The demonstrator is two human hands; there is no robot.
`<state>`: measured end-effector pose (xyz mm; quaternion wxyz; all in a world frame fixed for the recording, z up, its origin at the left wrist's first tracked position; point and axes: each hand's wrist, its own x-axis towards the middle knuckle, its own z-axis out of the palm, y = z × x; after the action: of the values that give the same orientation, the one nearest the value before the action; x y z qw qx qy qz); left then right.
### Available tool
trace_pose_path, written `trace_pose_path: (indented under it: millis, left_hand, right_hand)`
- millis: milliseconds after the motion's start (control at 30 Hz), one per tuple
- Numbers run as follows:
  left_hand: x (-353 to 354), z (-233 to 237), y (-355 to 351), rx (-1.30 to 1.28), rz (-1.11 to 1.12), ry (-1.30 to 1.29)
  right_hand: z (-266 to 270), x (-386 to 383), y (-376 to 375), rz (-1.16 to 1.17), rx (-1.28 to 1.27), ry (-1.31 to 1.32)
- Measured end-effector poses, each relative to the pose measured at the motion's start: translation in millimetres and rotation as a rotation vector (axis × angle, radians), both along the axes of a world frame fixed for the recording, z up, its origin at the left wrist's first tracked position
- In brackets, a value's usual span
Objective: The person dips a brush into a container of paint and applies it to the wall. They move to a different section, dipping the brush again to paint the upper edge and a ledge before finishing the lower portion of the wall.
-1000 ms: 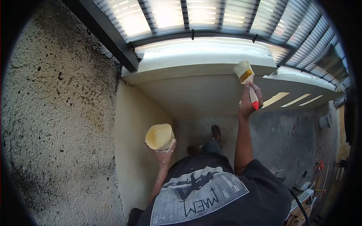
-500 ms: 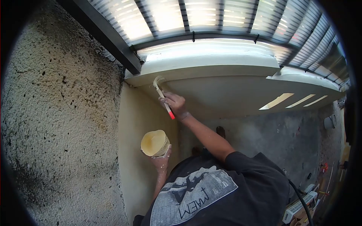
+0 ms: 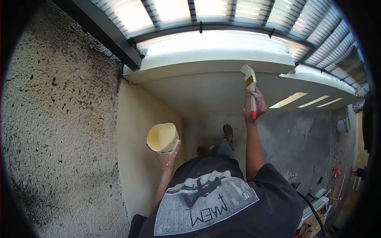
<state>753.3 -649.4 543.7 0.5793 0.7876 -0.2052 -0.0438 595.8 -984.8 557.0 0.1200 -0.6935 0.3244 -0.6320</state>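
My left hand [image 3: 168, 158] is wrapped round a paint container [image 3: 163, 137] with pale yellow paint inside, held upright beside the cream side wall [image 3: 137, 158]. In my right hand [image 3: 258, 105] is a paintbrush [image 3: 251, 85] with a pale handle, a red end and a gold-coloured ferrule. The brush's bristles point up and lie at the lower edge of the cream ledge [image 3: 190, 68], right of its middle. Pale paint specks mark both hands.
Dark metal bars with slatted panels [image 3: 222, 27] run above the ledge. A rough, stained wall [image 3: 63, 127] rises at the left. A bucket [image 3: 343, 125] stands at the far right, and tools and boxes [image 3: 317, 210] lie on the floor at the lower right.
My right hand has carried the brush far to the right along the ledge, and the arm is now straighter. My left hand still holds the container, slightly higher in view.
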Motion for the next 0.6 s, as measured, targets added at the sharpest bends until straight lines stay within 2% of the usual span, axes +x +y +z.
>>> trace_pose_path:
  millis: [33,100,133,167,233,300,367,433,600]
  left_hand:
    - [0.6,0.4,-5.4,-0.024,-0.008,-0.029]
    - [2.7,-2.4,-9.6,0.000,-0.027,-0.054]
    - [3.5,-2.5,-8.8,0.029,-0.051,-0.078]
    - [3.5,-0.8,-7.7,0.029,-0.039,-0.085]
    - [2.1,3.1,-5.4,0.055,-0.045,-0.104]
    - [0.2,3.0,2.0,0.032,-0.028,-0.094]
    - [-1.3,-0.4,11.1,0.004,-0.007,-0.086]
    - [-3.9,-6.6,22.2,-0.016,0.057,-0.096]
    - [-16.6,-6.6,42.5,-0.057,0.159,-0.063]
  right_hand:
    - [1.0,-8.7,-0.3,0.003,-0.003,0.001]
    - [3.0,-14.0,0.9,-0.100,0.039,-0.204]
    - [5.0,-5.9,5.5,-0.056,0.069,-0.291]
    - [12.4,7.7,12.6,-0.044,0.071,-0.298]
    - [29.1,41.2,32.3,-0.020,-0.031,-0.088]
    - [38.0,83.1,49.5,0.093,-0.145,-0.031]
    - [51.6,123.9,77.7,0.299,-0.131,-0.045]
    - [38.5,174.4,99.7,0.479,-0.240,-0.047]
    - [32.9,265.4,139.4,0.748,-0.290,0.048]
